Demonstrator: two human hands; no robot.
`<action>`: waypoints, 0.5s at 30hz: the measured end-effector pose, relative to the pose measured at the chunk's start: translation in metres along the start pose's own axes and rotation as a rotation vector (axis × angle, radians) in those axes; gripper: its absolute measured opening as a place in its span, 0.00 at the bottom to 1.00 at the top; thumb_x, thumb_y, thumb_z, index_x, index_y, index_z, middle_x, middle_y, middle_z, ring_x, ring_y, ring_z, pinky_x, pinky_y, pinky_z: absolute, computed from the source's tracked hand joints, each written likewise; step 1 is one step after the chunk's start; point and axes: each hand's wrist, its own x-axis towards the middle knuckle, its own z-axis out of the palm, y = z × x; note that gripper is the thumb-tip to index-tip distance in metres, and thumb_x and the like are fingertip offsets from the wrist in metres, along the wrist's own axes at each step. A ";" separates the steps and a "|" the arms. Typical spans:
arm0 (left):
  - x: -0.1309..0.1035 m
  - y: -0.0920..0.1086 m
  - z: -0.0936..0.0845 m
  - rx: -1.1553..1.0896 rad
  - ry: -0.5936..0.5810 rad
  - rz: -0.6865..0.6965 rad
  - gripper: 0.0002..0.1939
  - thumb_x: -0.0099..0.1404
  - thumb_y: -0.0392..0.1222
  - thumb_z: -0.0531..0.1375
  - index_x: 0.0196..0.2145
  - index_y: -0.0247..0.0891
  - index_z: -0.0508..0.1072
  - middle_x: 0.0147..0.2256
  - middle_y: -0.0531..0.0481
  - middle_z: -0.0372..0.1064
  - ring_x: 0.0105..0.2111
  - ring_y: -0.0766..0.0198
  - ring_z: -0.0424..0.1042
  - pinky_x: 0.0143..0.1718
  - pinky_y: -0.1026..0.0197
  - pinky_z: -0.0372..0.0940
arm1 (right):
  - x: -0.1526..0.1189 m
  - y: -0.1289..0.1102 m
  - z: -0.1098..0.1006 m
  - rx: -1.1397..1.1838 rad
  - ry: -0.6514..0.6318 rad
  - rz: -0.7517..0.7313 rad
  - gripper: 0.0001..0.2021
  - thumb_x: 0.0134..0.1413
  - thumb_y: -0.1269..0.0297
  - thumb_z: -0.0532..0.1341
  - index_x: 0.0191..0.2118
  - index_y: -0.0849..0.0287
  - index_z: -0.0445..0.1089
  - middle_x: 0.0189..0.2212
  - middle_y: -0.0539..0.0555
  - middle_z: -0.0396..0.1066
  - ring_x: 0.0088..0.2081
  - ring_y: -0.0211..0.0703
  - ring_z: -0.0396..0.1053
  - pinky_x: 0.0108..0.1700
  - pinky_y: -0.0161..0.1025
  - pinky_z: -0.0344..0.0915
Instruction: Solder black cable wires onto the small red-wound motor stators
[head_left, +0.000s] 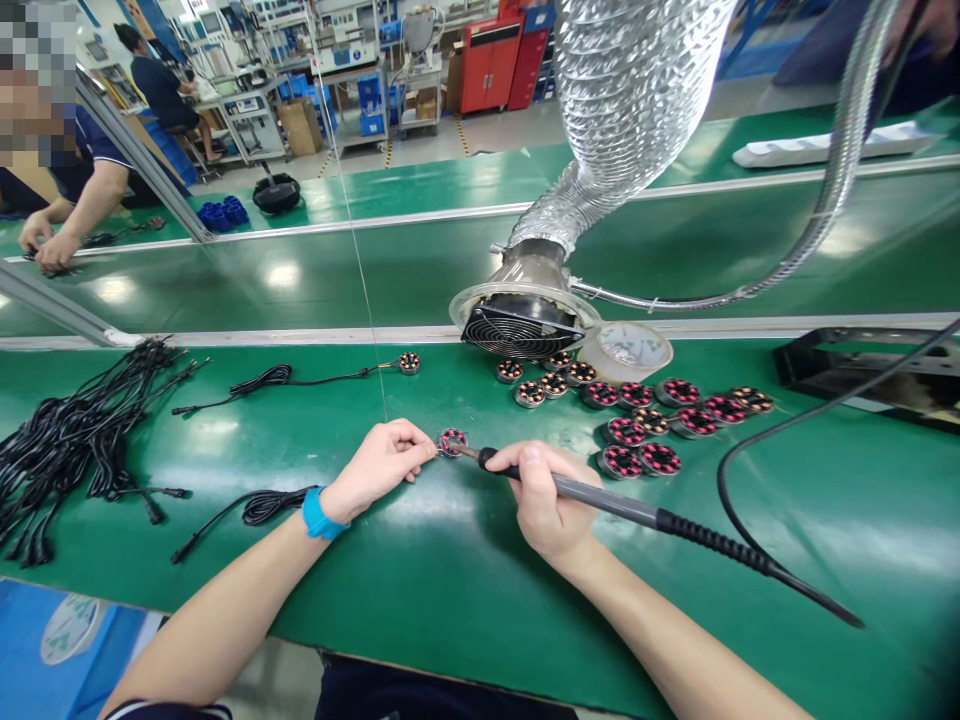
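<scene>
My right hand (553, 500) grips a soldering iron (611, 503) by its dark handle, its tip meeting a small round coil-like part (452, 441) with red segments and a metal rim. At that part's left edge, my left hand (386, 462) is closed in a pinch. A thin solder wire (360, 265) hangs from above and runs down into this hand; its end between the fingertips is too small to see. Under my left wrist passes a coiled black cable (276, 505), whose far end is hidden by the hand.
Several round parts (622, 460) stand right of the iron, beneath a fume extractor (525, 318) on a foil duct. A heap of black cables (82, 440) lies left; one cable (277, 378) joins a round part (409, 362). A black frame (847, 375) stands far right. A co-worker's hands (52, 245) work across the bench.
</scene>
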 end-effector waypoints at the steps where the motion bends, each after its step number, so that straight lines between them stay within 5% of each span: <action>1: 0.000 0.000 0.000 0.005 -0.002 0.002 0.14 0.58 0.50 0.65 0.28 0.34 0.74 0.30 0.51 0.66 0.24 0.71 0.64 0.27 0.65 0.62 | 0.000 0.000 0.000 -0.004 0.001 -0.004 0.22 0.68 0.60 0.49 0.24 0.54 0.72 0.15 0.48 0.68 0.18 0.40 0.68 0.27 0.40 0.69; 7: -0.001 0.000 -0.001 0.017 -0.012 0.002 0.14 0.58 0.50 0.65 0.29 0.33 0.74 0.31 0.50 0.66 0.24 0.70 0.64 0.27 0.65 0.63 | 0.004 -0.002 0.000 -0.011 -0.027 -0.035 0.19 0.67 0.65 0.49 0.27 0.54 0.72 0.18 0.48 0.70 0.21 0.40 0.70 0.30 0.39 0.70; 11: 0.000 0.000 -0.001 0.000 -0.017 -0.006 0.15 0.57 0.50 0.65 0.29 0.33 0.74 0.28 0.52 0.66 0.24 0.70 0.64 0.27 0.65 0.62 | 0.012 0.002 0.004 -0.048 -0.151 -0.042 0.08 0.62 0.69 0.55 0.39 0.54 0.72 0.27 0.50 0.74 0.29 0.42 0.74 0.35 0.39 0.71; 15: 0.001 0.000 -0.003 -0.029 -0.007 -0.002 0.15 0.57 0.50 0.65 0.30 0.33 0.73 0.25 0.53 0.65 0.23 0.70 0.63 0.26 0.65 0.61 | 0.016 0.016 0.009 -0.099 -0.353 -0.082 0.25 0.51 0.74 0.61 0.56 0.52 0.65 0.44 0.56 0.72 0.45 0.49 0.73 0.49 0.47 0.71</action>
